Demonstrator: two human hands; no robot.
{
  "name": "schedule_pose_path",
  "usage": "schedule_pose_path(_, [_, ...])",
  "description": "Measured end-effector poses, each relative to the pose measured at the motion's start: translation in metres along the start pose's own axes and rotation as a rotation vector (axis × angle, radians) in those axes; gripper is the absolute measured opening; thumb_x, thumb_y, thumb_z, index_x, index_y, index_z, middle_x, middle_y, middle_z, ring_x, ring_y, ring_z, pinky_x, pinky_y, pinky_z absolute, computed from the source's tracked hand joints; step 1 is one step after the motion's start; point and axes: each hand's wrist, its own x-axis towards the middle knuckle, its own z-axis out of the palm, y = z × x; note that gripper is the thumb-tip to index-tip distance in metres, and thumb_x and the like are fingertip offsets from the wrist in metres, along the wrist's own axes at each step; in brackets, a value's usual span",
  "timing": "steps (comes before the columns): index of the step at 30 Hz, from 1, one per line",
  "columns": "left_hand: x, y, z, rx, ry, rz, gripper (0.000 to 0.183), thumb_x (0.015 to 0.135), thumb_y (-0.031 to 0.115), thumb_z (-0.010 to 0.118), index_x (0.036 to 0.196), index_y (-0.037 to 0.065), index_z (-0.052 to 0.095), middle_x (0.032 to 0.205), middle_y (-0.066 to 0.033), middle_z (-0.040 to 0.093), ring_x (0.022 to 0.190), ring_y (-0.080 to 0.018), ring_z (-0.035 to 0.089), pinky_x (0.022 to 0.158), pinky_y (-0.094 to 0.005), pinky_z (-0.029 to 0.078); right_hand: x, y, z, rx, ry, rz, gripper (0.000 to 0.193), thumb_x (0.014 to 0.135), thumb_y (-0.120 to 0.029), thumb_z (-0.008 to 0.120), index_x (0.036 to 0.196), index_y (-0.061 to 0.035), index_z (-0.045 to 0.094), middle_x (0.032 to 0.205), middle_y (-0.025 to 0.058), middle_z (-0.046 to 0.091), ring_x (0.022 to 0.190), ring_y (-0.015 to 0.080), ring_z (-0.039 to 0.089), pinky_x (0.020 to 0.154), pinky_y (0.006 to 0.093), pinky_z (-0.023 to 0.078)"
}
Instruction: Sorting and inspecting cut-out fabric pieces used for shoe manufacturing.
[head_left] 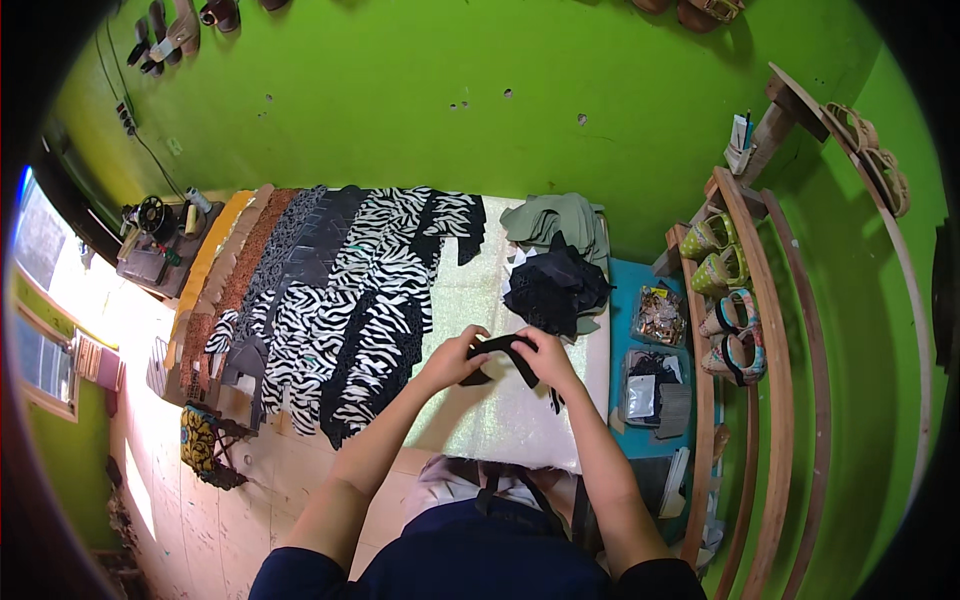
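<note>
Over the near part of the pale, shiny table top [470,420], I hold up a black strip-like cut piece [517,350] between both hands. My left hand [456,360] pinches its left end, and my right hand [546,358] grips it on the right; part of the piece hangs down between and below them. To the left, rows of zebra-print pieces [375,290] overlap with black ones. Just beyond my right hand lies a heap of black cut pieces [556,288], with a stack of grey-green pieces [560,222] behind it.
Brown, mustard and grey pieces [245,270] line the table's left end, near a sewing machine [152,222]. At right, a blue surface [622,300] bears clear boxes [658,315] of small parts. A wooden rack [755,330] with sandals [735,340] stands beyond. A patterned stool [205,445] sits lower left.
</note>
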Motion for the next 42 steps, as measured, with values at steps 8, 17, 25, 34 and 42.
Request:
schedule_pose_path(8, [-0.032, -0.002, 0.017, -0.203, 0.186, -0.257, 0.024, 0.079, 0.02, 0.064, 0.094, 0.001, 0.059, 0.074, -0.0079, 0.063, 0.07, -0.013, 0.06, 0.066, -0.0266, 0.047, -0.03, 0.065, 0.026, 0.273, 0.051, 0.191, 0.021, 0.085, -0.015, 0.057, 0.098, 0.0016, 0.054, 0.079, 0.009, 0.063, 0.07, 0.0151, 0.059, 0.065, 0.0276, 0.046])
schedule_pose_path(17, [-0.043, -0.035, 0.072, 0.144, 0.526, -0.159, 0.031, 0.076, 0.014, 0.06, 0.103, 0.001, 0.052, 0.099, -0.0203, 0.051, 0.094, -0.0352, 0.052, 0.083, -0.0395, 0.043, -0.072, 0.055, 0.022, -0.765, 0.316, 0.273, 0.045, 0.075, -0.026, 0.064, 0.111, -0.0034, 0.05, 0.107, 0.014, 0.05, 0.108, 0.03, 0.044, 0.092, 0.0382, 0.034])
schedule_pose_path(25, [-0.04, -0.014, 0.101, 0.122, 0.359, -0.11, 0.028, 0.077, 0.017, 0.056, 0.101, 0.003, 0.055, 0.102, -0.0182, 0.053, 0.094, -0.0337, 0.053, 0.082, -0.0405, 0.043, -0.076, 0.057, 0.004, -0.682, 0.186, 0.439, 0.048, 0.07, -0.024, 0.071, 0.107, -0.0024, 0.049, 0.102, 0.0174, 0.05, 0.098, 0.0331, 0.051, 0.084, 0.039, 0.043])
schedule_pose_path(34, [-0.034, 0.023, 0.107, -0.034, 0.173, -0.08, 0.029, 0.079, 0.013, 0.056, 0.106, 0.001, 0.054, 0.102, -0.0164, 0.055, 0.094, -0.0277, 0.057, 0.082, -0.0343, 0.045, -0.086, 0.07, -0.001, -0.43, 0.244, 0.058, 0.03, 0.07, -0.005, 0.066, 0.097, -0.0034, 0.055, 0.098, 0.0152, 0.051, 0.093, 0.0305, 0.053, 0.08, 0.0356, 0.044])
schedule_pose_path(42, [-0.02, 0.014, 0.097, -0.147, -0.07, -0.203, 0.029, 0.084, 0.012, 0.053, 0.108, -0.004, 0.053, 0.093, -0.0143, 0.061, 0.081, -0.0212, 0.062, 0.075, -0.0306, 0.048, -0.085, 0.041, -0.014, -0.086, -0.046, -0.054, 0.017, 0.074, 0.0, 0.058, 0.091, -0.001, 0.059, 0.091, 0.0101, 0.049, 0.089, 0.0228, 0.054, 0.079, 0.0282, 0.043])
